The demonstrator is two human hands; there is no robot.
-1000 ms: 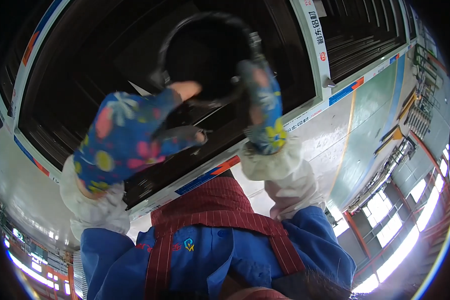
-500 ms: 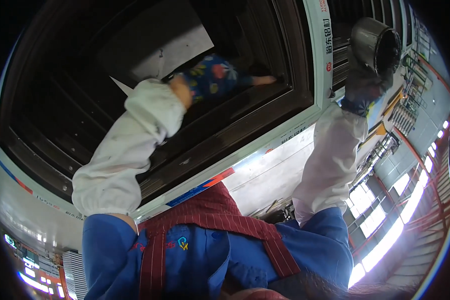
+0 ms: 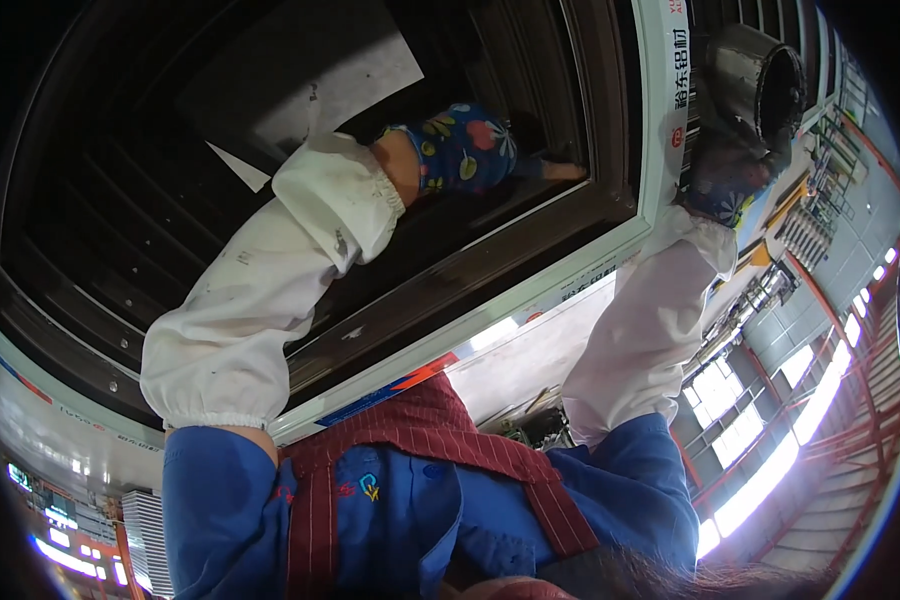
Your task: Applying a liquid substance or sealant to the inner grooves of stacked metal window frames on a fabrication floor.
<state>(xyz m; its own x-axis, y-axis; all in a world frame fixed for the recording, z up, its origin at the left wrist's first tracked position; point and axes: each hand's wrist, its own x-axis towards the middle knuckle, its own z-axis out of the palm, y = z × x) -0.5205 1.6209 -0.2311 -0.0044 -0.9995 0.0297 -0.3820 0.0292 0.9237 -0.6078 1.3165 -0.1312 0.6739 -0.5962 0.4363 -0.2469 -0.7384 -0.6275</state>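
Observation:
My left hand (image 3: 465, 150), in a flowered blue glove with a white sleeve cover, reaches into a large dark metal window frame (image 3: 530, 240). One finger is stretched out along the frame's inner rail, and I see nothing in that hand. My right hand (image 3: 725, 180), gloved the same way, is beyond the frame's right edge. It grips a dark grey cylinder (image 3: 760, 75) with an open round end, held up above the hand. The frame's outer rim carries a white protective film (image 3: 660, 90) with printing.
A pale sheet (image 3: 310, 70) lies inside the frame at the upper middle. I wear a blue shirt and a red striped apron (image 3: 410, 430). At the right are hall windows (image 3: 760, 480), red steel beams and racks (image 3: 810, 230).
A second ago both hands were together on a dark loop at the middle of the frame. The left hand has since reached into the inner rail, and the right has swung right, holding the cylinder.

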